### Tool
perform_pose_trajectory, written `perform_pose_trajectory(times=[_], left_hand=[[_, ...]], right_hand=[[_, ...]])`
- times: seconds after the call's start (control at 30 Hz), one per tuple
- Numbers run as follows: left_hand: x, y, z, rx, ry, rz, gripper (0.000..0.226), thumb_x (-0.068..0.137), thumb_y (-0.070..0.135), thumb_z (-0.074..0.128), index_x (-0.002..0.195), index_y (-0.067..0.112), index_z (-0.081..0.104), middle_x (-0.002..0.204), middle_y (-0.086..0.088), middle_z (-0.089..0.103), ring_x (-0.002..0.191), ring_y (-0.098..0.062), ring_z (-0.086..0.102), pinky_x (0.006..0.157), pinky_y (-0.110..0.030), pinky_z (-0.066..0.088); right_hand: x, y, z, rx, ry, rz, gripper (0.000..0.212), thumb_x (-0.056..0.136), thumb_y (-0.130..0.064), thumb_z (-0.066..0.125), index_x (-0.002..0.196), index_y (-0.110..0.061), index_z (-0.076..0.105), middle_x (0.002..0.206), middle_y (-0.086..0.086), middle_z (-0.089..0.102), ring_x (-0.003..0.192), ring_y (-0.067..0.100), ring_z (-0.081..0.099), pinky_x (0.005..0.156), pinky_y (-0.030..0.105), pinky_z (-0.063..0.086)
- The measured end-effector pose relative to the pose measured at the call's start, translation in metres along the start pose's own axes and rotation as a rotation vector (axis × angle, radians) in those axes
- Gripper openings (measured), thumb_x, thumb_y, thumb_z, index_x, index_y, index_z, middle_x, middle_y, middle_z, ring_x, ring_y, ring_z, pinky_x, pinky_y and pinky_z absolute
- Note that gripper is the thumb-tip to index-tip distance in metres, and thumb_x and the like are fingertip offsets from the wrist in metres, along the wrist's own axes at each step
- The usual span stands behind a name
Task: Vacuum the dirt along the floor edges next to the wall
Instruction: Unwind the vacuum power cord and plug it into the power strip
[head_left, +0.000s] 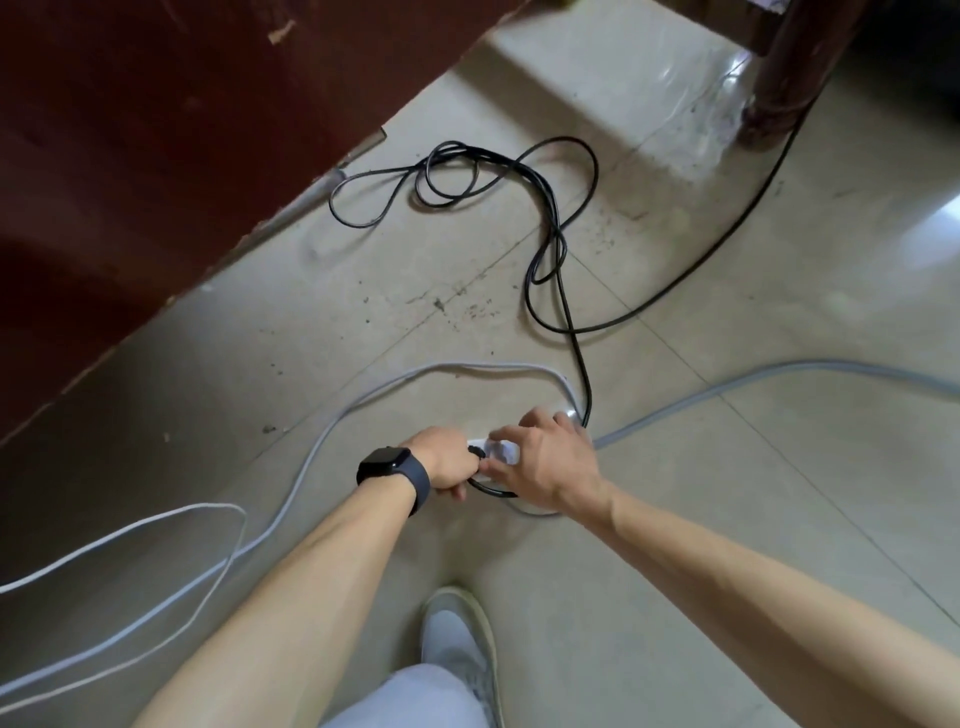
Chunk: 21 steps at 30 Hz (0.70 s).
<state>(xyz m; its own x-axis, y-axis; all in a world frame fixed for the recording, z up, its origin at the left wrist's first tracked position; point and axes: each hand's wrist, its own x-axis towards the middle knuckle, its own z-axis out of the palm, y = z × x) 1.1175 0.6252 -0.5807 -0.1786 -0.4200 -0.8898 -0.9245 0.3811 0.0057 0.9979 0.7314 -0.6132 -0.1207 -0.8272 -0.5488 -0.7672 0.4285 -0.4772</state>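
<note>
On the tiled floor lies a white power strip (503, 451), mostly covered by my hands. My left hand (448, 462), with a dark watch on the wrist, grips a black plug (477, 451) at the strip's near end. My right hand (545, 462) rests over the strip and holds it down, fingers spread. A long black cord (558, 249) runs from the plug in loose loops across the floor toward the far right. Dirt specks (462, 306) are scattered over the tiles near the dark red wooden panel (156, 156).
White cables (332, 431) trail off to the left from the strip, and a grey cable (779, 375) runs right. A dark wooden furniture leg (779, 88) stands at the top right. My shoe (460, 644) is on the floor below my arms.
</note>
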Motion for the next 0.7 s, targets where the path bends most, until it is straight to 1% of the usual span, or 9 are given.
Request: perform_pose_trajectory(times=[0.13, 0.23, 0.27, 0.33, 0.4, 0.5, 0.57, 0.67, 0.7], left_hand=[[-0.011, 0.009, -0.009, 0.107, 0.028, -0.004, 0.048, 0.094, 0.035, 0.049, 0.05, 0.017, 0.058, 0.044, 0.005, 0.058, 0.057, -0.019, 0.059, 0.067, -0.028, 0.049], [-0.028, 0.014, -0.033, 0.198, 0.07, -0.017, 0.045, 0.091, 0.029, 0.049, 0.049, 0.016, 0.058, 0.033, 0.003, 0.051, 0.045, -0.014, 0.053, 0.052, -0.021, 0.043], [-0.033, 0.009, -0.042, 0.213, 0.09, -0.042, 0.044, 0.091, 0.026, 0.047, 0.05, 0.015, 0.059, 0.034, 0.003, 0.053, 0.044, -0.013, 0.054, 0.05, -0.018, 0.044], [-0.04, -0.008, -0.055, 0.21, 0.1, -0.104, 0.044, 0.092, 0.023, 0.046, 0.052, 0.014, 0.06, 0.046, 0.0, 0.062, 0.046, -0.017, 0.059, 0.052, -0.017, 0.048], [-0.039, -0.027, -0.052, 0.109, 0.04, -0.162, 0.041, 0.096, 0.024, 0.046, 0.059, 0.014, 0.059, 0.056, 0.001, 0.064, 0.045, -0.018, 0.057, 0.05, -0.019, 0.045], [-0.031, -0.044, -0.027, -0.06, -0.075, -0.217, 0.031, 0.1, 0.023, 0.046, 0.073, 0.011, 0.054, 0.063, -0.002, 0.058, 0.044, -0.017, 0.048, 0.045, -0.018, 0.035], [-0.022, -0.054, -0.013, -0.108, -0.055, -0.224, 0.028, 0.099, 0.024, 0.048, 0.079, 0.008, 0.057, 0.068, -0.006, 0.056, 0.046, -0.019, 0.046, 0.046, -0.019, 0.036], [-0.015, -0.069, -0.002, -0.374, -0.045, -0.239, 0.022, 0.099, 0.022, 0.05, 0.087, 0.01, 0.064, 0.068, -0.006, 0.048, 0.043, -0.017, 0.039, 0.046, -0.018, 0.032], [-0.015, -0.073, 0.0, -0.402, -0.043, -0.238, 0.023, 0.099, 0.022, 0.05, 0.086, 0.011, 0.065, 0.067, -0.005, 0.046, 0.043, -0.016, 0.038, 0.045, -0.017, 0.031]], right_hand=[[0.011, 0.001, 0.005, 0.016, -0.078, -0.028, 0.047, 0.096, -0.071, 0.044, 0.133, -0.046, 0.061, 0.137, -0.001, 0.052, 0.125, 0.032, 0.043, 0.105, 0.037, 0.038], [0.018, 0.003, 0.008, 0.031, -0.08, -0.023, 0.063, 0.084, -0.082, 0.03, 0.122, -0.045, 0.065, 0.128, -0.002, 0.059, 0.127, 0.026, 0.046, 0.099, 0.036, 0.035], [0.02, 0.002, 0.006, 0.038, -0.092, -0.023, 0.063, 0.084, -0.081, 0.033, 0.123, -0.044, 0.066, 0.127, -0.002, 0.061, 0.13, 0.023, 0.046, 0.099, 0.036, 0.033], [0.023, 0.002, -0.001, 0.07, -0.132, -0.016, 0.054, 0.09, -0.073, 0.052, 0.131, -0.041, 0.067, 0.132, 0.002, 0.061, 0.131, 0.024, 0.047, 0.104, 0.035, 0.033], [0.025, 0.003, -0.006, 0.094, -0.121, -0.01, 0.055, 0.089, -0.069, 0.061, 0.136, -0.04, 0.065, 0.137, 0.005, 0.06, 0.128, 0.028, 0.05, 0.105, 0.032, 0.034], [0.024, 0.005, -0.003, 0.066, -0.092, -0.071, 0.055, 0.094, -0.064, 0.059, 0.138, -0.033, 0.065, 0.141, 0.007, 0.062, 0.132, 0.022, 0.05, 0.105, 0.03, 0.028], [0.022, 0.003, -0.001, 0.066, -0.084, -0.091, 0.052, 0.096, -0.058, 0.059, 0.139, -0.028, 0.064, 0.143, 0.006, 0.06, 0.132, 0.021, 0.049, 0.107, 0.03, 0.026], [0.021, 0.0, 0.001, 0.076, -0.043, -0.099, 0.051, 0.096, -0.058, 0.058, 0.136, -0.029, 0.066, 0.142, 0.006, 0.061, 0.129, 0.024, 0.049, 0.107, 0.032, 0.026], [0.019, -0.001, 0.005, 0.074, -0.032, -0.107, 0.049, 0.097, -0.059, 0.056, 0.135, -0.029, 0.067, 0.14, 0.006, 0.062, 0.128, 0.024, 0.05, 0.106, 0.033, 0.026]])
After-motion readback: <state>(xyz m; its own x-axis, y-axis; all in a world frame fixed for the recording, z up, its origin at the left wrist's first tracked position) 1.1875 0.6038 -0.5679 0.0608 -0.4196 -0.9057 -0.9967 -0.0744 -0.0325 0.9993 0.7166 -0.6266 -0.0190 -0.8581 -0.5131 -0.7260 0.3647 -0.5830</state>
